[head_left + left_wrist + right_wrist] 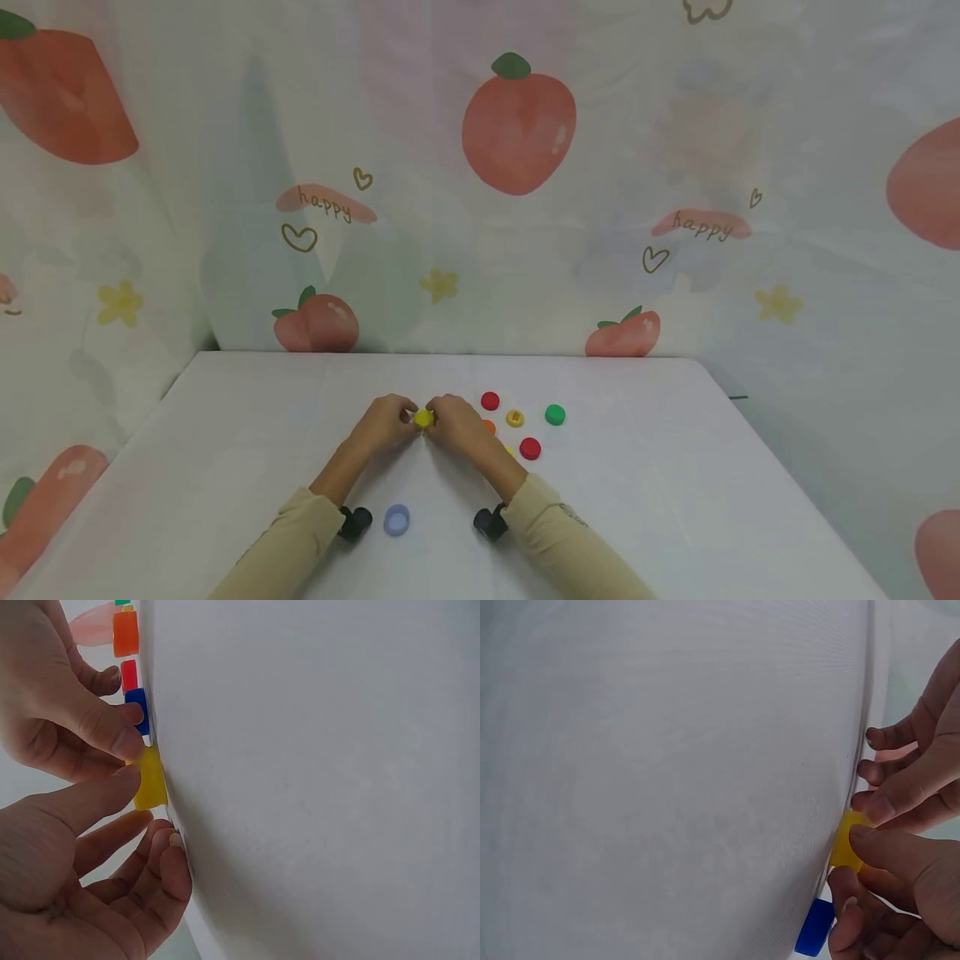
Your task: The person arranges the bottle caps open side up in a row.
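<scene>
A yellow cap [423,418] stands at the table top between both hands, its round face toward the head camera. My left hand [386,423] pinches it from the left, with the thumb on its side in the left wrist view. From the right, my right hand [459,425] pinches the same cap [847,841]. A dark blue cap [815,928] lies close to the right hand's fingers. It also shows in the left wrist view, where a right-hand finger overlaps it. In the head view I cannot see this blue cap.
Right of the hands lie red caps [530,448], a green cap [555,415], a yellow cap [515,418] and a partly hidden orange cap [490,427]. A pale blue cap [397,520] lies nearer, between the forearms. The white table [675,500] meets a printed cloth backdrop.
</scene>
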